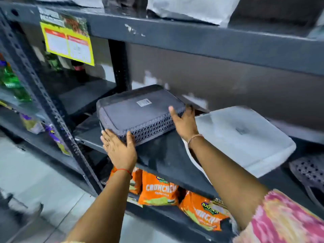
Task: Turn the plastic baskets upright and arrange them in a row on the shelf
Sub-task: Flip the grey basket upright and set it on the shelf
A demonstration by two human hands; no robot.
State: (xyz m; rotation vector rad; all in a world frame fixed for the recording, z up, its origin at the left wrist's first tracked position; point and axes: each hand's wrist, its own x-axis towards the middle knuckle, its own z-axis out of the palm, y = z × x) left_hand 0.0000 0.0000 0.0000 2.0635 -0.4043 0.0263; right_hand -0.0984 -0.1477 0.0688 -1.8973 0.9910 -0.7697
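Observation:
A dark grey plastic basket (138, 113) lies upside down on the dark metal shelf (168, 160), its flat base with a white label facing up. My left hand (119, 149) presses on its near left corner, fingers spread. My right hand (184, 121) grips its right end, thumb on top. To the right, a white plastic basket (245, 137) also lies upside down on the same shelf. A third dark perforated basket (306, 172) shows at the far right edge, partly cut off.
Orange snack bags (158, 189) fill the shelf below. A yellow sign (68, 41) hangs from the upper shelf beam (192, 35). A perforated upright post (47, 102) stands at left, with snack packets (12, 81) beyond it. Grey floor tiles lie below left.

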